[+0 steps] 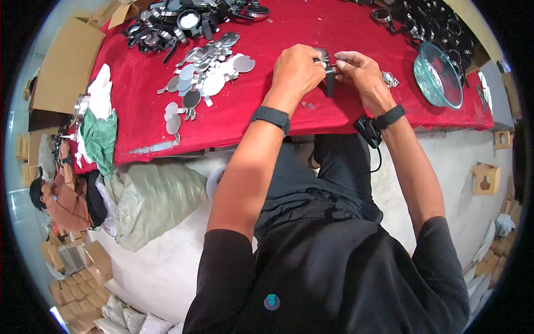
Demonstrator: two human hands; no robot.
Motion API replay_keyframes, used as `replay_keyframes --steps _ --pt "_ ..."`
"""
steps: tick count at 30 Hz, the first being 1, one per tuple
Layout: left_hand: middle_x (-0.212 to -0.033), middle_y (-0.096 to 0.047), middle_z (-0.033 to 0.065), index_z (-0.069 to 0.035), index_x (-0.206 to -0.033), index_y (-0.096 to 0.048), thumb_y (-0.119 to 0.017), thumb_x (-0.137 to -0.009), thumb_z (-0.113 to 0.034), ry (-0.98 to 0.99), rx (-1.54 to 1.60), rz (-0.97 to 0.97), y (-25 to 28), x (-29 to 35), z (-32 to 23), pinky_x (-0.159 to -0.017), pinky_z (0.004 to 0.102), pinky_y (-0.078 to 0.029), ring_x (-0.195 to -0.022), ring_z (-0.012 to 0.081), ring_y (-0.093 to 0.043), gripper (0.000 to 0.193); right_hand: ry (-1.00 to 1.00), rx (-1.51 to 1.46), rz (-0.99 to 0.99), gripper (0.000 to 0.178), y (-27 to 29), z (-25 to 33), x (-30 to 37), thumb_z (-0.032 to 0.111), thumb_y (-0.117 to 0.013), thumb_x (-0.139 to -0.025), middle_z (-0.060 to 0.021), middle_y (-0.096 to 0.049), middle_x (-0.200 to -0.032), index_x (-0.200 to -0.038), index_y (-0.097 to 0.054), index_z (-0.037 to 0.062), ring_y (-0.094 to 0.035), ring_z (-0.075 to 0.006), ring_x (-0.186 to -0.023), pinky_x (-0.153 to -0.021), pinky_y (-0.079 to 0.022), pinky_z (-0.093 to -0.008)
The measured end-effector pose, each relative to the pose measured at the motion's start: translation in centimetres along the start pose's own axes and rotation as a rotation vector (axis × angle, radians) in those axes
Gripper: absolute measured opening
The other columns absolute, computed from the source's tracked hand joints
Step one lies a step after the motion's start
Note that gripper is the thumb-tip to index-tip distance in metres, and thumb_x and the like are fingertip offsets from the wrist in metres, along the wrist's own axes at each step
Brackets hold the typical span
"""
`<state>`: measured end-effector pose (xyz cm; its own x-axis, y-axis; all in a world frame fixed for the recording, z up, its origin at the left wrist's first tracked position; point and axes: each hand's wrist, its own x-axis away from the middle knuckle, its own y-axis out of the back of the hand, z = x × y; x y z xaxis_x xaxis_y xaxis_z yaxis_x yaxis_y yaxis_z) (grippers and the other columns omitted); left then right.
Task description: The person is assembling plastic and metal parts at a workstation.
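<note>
My left hand [295, 75] is closed round a dark wristwatch [330, 84], held just above the red cloth near the table's front edge. The watch's black strap hangs down between my hands, and my fingers cover part of its case. Fingertips of my right hand [359, 72] are pinched together close to the watch's right side; a tiny thin piece seems to be between them, too small to name. Left of my hands lie several flat silver discs with tabs [213, 84] in a loose heap. A small pile of shiny metal bits [390, 80] lies beside my right wrist.
Dark watches [167, 28] are piled at the far left, more watches [425, 22] at the far right. A clear glass bowl [425, 72] stands right. Tweezers [481, 98] lie near the right edge. A large sack [158, 195] sits on the floor; another person [69, 203] works at left.
</note>
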<state>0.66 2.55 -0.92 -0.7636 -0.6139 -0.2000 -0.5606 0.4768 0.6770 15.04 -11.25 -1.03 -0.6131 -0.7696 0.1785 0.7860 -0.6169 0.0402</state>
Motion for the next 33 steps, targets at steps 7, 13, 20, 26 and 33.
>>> replay_keyframes --steps 7,13,20,26,33 --pt "-0.094 -0.076 0.0269 -0.009 -0.092 -0.084 -0.069 -0.082 -0.017 0.027 0.049 -0.054 0.2 0.1 -1.5 -0.087 0.0560 -0.060 -0.095 0.0504 -0.074 0.019 -0.043 -0.136 -0.141 0.027 -0.7 -1.7 -1.0 0.002 -0.067 -0.106 -0.0094 -0.078 -0.111 -0.132 -0.071 -0.0015 -0.074 -0.0183 -0.096 -0.086 -0.062 -0.0318" --pt "-0.122 -0.077 0.0232 -0.006 -0.110 -0.083 -0.067 -0.092 -0.017 -0.064 0.037 -0.010 0.4 0.4 -0.4 -0.101 0.0483 -0.059 -0.113 0.0433 -0.074 0.026 -0.010 -0.301 -0.143 0.024 -2.2 -2.9 -0.4 0.003 -0.068 -0.105 -0.0091 -0.078 -0.107 -0.129 -0.072 -0.0018 -0.073 -0.0167 -0.092 -0.084 -0.061 -0.0322" --pt "-0.132 -0.077 0.0194 -0.006 -0.125 -0.082 -0.074 -0.091 -0.012 0.021 0.056 -0.044 0.0 0.9 -0.3 -0.108 0.0414 -0.057 -0.123 0.0364 -0.074 0.036 0.025 -0.289 -0.156 0.020 -2.8 -2.8 0.0 0.002 -0.069 -0.103 -0.0079 -0.078 -0.106 -0.122 -0.075 -0.0032 -0.074 -0.0149 -0.092 -0.084 -0.061 -0.0307" --pt "-0.134 -0.077 0.0191 -0.008 -0.128 -0.082 -0.072 -0.092 -0.010 0.045 0.040 -0.007 0.1 0.7 -0.7 -0.111 0.0396 -0.055 -0.126 0.0327 -0.074 0.038 0.004 -0.300 -0.170 0.020 -3.0 -2.5 0.0 0.000 -0.070 -0.102 -0.0078 -0.078 -0.103 -0.120 -0.075 -0.0033 -0.073 -0.0138 -0.089 -0.081 -0.060 -0.0295" --pt "-0.136 -0.076 0.0220 -0.003 -0.129 -0.081 -0.074 -0.092 -0.010 0.090 0.064 0.011 0.5 0.6 -1.9 -0.111 0.0386 -0.055 -0.125 0.0318 -0.074 0.038 -0.015 -0.346 -0.204 0.017 -3.4 -3.0 -0.4 -0.001 -0.072 -0.100 -0.0103 -0.080 -0.101 -0.117 -0.077 -0.0043 -0.075 -0.0144 -0.087 -0.077 -0.061 -0.0295"
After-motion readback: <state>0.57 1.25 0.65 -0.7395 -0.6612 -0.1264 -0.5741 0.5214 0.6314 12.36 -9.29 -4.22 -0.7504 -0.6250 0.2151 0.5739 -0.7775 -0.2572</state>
